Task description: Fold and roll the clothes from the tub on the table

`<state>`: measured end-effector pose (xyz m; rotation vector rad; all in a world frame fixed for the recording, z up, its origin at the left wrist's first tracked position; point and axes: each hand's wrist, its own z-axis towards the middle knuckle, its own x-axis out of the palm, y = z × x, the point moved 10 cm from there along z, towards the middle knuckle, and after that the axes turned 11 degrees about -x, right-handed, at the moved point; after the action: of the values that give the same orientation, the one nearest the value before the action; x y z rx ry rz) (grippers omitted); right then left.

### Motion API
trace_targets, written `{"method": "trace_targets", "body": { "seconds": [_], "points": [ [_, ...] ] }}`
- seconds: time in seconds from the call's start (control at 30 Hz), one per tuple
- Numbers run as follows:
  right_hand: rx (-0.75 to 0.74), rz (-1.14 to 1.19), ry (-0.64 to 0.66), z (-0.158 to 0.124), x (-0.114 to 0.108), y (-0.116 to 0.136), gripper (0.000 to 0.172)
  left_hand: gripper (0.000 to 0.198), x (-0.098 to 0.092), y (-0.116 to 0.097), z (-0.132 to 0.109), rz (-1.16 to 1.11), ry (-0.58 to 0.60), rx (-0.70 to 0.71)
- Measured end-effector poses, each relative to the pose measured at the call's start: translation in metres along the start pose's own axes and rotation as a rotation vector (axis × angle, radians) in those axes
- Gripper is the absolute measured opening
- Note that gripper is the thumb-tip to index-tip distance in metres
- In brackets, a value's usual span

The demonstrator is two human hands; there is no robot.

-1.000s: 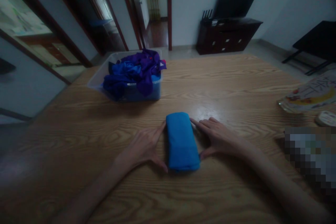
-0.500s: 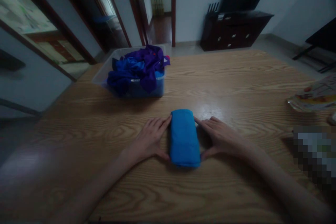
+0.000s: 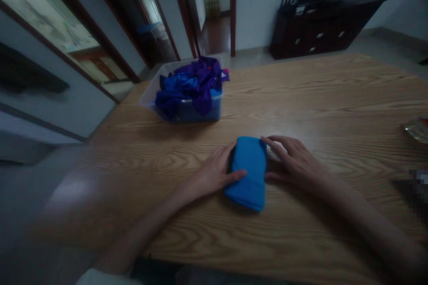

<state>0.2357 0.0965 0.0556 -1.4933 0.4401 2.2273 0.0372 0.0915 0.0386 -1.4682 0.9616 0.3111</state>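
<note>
A folded bright blue cloth [image 3: 249, 172] lies on the wooden table [image 3: 301, 98] in front of me. My left hand [image 3: 217, 173] grips its left side, thumb laid across the top and fingers along the edge. My right hand [image 3: 294, 160] rests against the cloth's right side with its fingers stretched out and flat on the table. A clear plastic bin [image 3: 157, 93] heaped with crumpled blue and purple clothes [image 3: 192, 84] stands further back on the left.
A shiny wrapper [image 3: 417, 128] lies at the table's right edge. Beyond the table stand a dark cabinet [image 3: 321, 31] against the wall and open doorways with dark red frames at the back left.
My left thumb has moved onto the top of the blue cloth, so that hand now grips it. The view has swung left, shifting everything right in the picture.
</note>
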Motion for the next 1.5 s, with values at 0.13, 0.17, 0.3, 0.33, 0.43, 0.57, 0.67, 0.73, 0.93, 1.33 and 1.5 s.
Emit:
{"method": "trace_targets", "body": {
  "seconds": [0.13, 0.17, 0.3, 0.33, 0.43, 0.57, 0.67, 0.73, 0.93, 1.33, 1.5],
  "points": [
    [-0.060, 0.063, -0.058, 0.009, -0.009, 0.018, 0.111, 0.121, 0.014, -0.044, 0.009, 0.104, 0.106, 0.089],
    [-0.084, 0.071, -0.054, 0.011, -0.009, 0.024, 0.114, 0.120, 0.019, -0.056, 0.008, 0.155, 0.136, 0.133],
    [-0.116, 0.068, -0.008, 0.011, 0.000, 0.038, 0.120, 0.111, 0.033, -0.082, -0.006, 0.496, 0.080, 0.200],
    [-0.110, 0.058, 0.002, 0.010, 0.001, 0.039, 0.119, 0.110, 0.034, -0.082, -0.010, 0.595, 0.031, 0.175],
    [-0.104, 0.037, 0.032, 0.008, 0.000, 0.042, 0.108, 0.105, 0.034, -0.073, -0.020, 0.746, -0.064, 0.094],
    [-0.104, 0.035, 0.040, 0.010, -0.002, 0.041, 0.084, 0.094, 0.030, -0.058, -0.017, 0.622, -0.063, 0.146],
    [-0.092, 0.006, 0.044, 0.011, 0.002, 0.038, 0.064, 0.090, 0.026, -0.048, -0.009, 0.558, -0.025, 0.194],
    [-0.082, -0.008, 0.048, 0.010, 0.005, 0.037, 0.052, 0.089, 0.025, -0.047, -0.004, 0.557, -0.003, 0.225],
    [-0.102, -0.009, 0.041, 0.008, 0.003, 0.036, 0.033, 0.080, 0.025, -0.053, 0.000, 0.582, 0.034, 0.268],
    [-0.070, -0.130, 0.156, 0.026, 0.008, 0.055, 0.043, 0.080, 0.031, -0.058, -0.007, 0.653, -0.074, 0.215],
    [-0.101, -0.070, 0.112, 0.024, 0.009, 0.049, 0.035, 0.066, 0.024, -0.053, -0.005, 0.571, -0.055, 0.175]
  ]
}}
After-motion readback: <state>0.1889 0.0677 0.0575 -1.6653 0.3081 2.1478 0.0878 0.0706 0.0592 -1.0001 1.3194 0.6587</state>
